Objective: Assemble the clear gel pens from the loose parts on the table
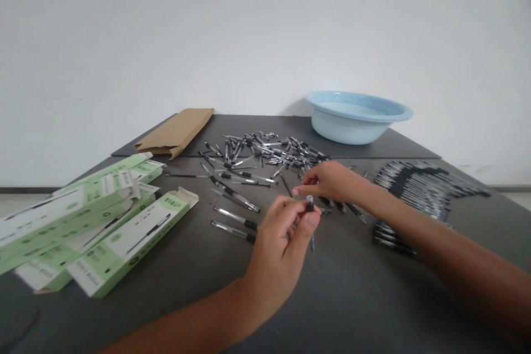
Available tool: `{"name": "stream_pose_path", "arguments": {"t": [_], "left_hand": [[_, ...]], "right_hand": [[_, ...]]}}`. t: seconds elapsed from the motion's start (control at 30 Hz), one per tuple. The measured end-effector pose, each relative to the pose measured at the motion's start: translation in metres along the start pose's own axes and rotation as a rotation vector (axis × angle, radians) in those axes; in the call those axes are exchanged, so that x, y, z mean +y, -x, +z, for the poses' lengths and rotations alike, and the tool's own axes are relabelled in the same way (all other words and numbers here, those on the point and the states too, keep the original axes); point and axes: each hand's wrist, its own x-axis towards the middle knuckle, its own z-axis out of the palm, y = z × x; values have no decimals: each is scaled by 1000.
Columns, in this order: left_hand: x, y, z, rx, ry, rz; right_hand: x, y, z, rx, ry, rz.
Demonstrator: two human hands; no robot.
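Note:
My left hand (280,246) is raised over the dark table (340,293), its thumb and fingers pinched on a small black pen part (310,203). A thin pen tip pokes out below the hand. My right hand (329,181) reaches over the near edge of a loose heap of black and clear pens (265,155), fingers curled down among them; what they hold, if anything, is hidden. Two clear pens (234,223) lie side by side just left of my left hand.
Green and white pen boxes (95,221) are stacked at the left. A brown paper bag (176,131) lies at the back left. A light blue basin (357,116) stands at the back right. Rows of black pens (418,188) lie at the right.

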Motion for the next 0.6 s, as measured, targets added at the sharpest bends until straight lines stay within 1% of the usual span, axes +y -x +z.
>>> {"name": "stream_pose_path", "arguments": {"t": [0.13, 0.33, 0.43, 0.6], "left_hand": [[1, 1, 1, -31, -15, 1], [3, 1, 1, -26, 1, -2], [6, 3, 2, -48, 9, 9], [10, 6, 2, -95, 4, 31]], "right_hand": [[-10, -17, 8, -103, 191, 57], [-19, -21, 15, -316, 331, 167], [-25, -23, 13, -385, 347, 183], [-44, -26, 1, -468, 350, 159]]}}
